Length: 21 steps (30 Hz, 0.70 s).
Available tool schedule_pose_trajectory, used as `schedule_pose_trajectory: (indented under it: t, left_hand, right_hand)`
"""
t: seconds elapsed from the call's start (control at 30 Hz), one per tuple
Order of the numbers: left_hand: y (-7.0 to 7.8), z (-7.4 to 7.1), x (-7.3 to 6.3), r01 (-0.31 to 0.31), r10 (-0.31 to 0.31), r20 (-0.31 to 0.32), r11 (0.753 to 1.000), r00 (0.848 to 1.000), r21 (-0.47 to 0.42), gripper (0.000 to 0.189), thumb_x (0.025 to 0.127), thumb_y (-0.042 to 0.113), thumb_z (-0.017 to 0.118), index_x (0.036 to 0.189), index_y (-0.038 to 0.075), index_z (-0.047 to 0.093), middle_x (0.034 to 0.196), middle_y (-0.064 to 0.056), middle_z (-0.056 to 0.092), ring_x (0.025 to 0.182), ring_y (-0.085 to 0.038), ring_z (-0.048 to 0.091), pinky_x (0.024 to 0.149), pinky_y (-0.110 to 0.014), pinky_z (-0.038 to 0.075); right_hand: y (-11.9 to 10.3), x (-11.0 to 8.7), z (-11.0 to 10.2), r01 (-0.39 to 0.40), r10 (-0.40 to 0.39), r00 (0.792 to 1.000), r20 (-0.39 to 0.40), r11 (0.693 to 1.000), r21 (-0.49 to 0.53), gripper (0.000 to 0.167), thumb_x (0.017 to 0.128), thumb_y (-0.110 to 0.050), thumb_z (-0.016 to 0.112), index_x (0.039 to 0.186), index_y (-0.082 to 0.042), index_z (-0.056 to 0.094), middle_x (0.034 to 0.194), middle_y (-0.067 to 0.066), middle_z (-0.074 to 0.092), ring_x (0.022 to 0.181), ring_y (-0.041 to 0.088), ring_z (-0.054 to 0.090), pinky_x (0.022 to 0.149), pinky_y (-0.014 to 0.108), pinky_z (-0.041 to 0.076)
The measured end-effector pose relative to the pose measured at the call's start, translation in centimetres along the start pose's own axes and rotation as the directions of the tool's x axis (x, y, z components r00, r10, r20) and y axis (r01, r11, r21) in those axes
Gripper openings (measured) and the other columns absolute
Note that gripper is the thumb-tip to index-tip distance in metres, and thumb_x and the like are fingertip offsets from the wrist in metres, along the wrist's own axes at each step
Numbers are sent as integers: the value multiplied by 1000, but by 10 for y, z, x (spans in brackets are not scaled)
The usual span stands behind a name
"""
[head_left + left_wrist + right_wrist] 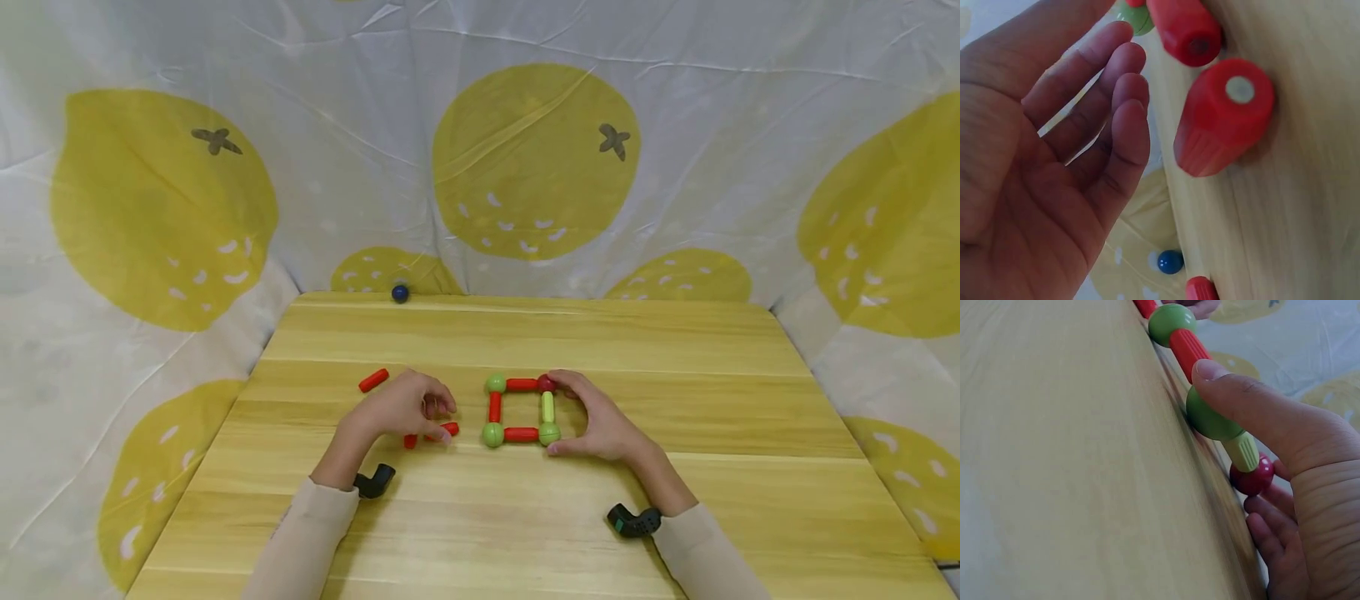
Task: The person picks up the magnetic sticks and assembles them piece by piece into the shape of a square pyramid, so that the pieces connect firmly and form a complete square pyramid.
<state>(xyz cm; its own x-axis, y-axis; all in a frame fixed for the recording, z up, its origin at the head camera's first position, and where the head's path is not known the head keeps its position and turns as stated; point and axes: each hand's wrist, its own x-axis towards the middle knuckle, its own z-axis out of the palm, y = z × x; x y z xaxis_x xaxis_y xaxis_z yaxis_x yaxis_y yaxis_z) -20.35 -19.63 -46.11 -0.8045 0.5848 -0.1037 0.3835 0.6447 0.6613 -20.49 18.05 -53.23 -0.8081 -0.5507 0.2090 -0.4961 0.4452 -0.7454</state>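
Note:
A square of magnetic rods and balls (521, 434) lies on the wooden table, with three red rods and one yellow-green rod as sides. Three corners are green balls; the far right corner is a dark red ball (546, 383). My right hand (606, 423) grips the square's right side, thumb on the near green ball (1210, 415) and fingers at the dark red one. To the left, my left hand (401, 407) hovers with fingers loosely bent over two loose red rods; its palm holds nothing in the left wrist view. One is this red rod (1222, 119), standing nearest the fingertips.
Another red rod (373, 380) lies farther left, beyond the left hand. A blue ball (400, 293) sits at the table's back edge, against the lemon-print cloth (360, 167). Cloth also hangs along both sides of the table (750, 492).

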Motion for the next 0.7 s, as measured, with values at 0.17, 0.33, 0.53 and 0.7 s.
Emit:
schedule_pose_trajectory:
  t: [0.17,0.33,0.53,0.7]
  left_hand:
    - [-3,6,3,12,-13,38,1000,999,28,36,70,32,97,96,18,76,85,5,70,75,-10,62,69,-24,55]
    - [-10,10,6,4,-3,50,1000,999,-3,31,71,30,96,94,19,78,83,9,72,74,-8,66,69,-23,57]
    - [-15,14,9,0,2,43,999,999,-53,25,77,29,93,95,18,80,82,11,73,75,-6,68,70,-23,59]
    - [-12,16,11,-3,5,12,993,1000,-116,23,80,27,90,100,20,79,87,11,75,79,-7,69,74,-23,60]
  right_hand:
    - [2,-1,1,3,-3,1000,-1,1000,-3,113,67,-49,96,158,-19,37,157,-4,44,142,20,46,117,39,41]
    - [3,-1,2,10,-10,1000,-3,1000,-1,113,67,-48,97,158,-18,37,158,-2,43,143,21,45,117,42,41]
    - [4,-1,2,4,-4,1000,-4,1000,-2,114,67,-48,97,159,-19,36,159,-3,41,144,21,44,117,44,41]
    - [4,-2,2,-7,7,1000,-2,1000,-8,114,67,-50,96,159,-21,36,160,-3,41,143,21,45,116,41,41]
